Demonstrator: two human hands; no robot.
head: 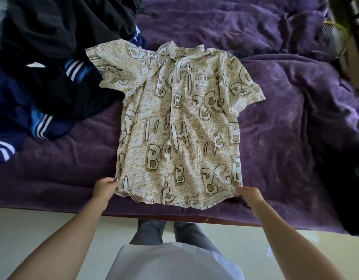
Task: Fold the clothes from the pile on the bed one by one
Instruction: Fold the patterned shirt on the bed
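Purple blanket (275, 118) covers the bed. One beige short-sleeved shirt (178, 126) with big letters lies flat on it, front side up, collar on the far side. The left hand (105, 188) pinches the shirt's bottom left corner. The right hand (250, 196) holds its bottom right corner. One pile of dark clothes (43, 77) lies left of the shirt, touching one sleeve.
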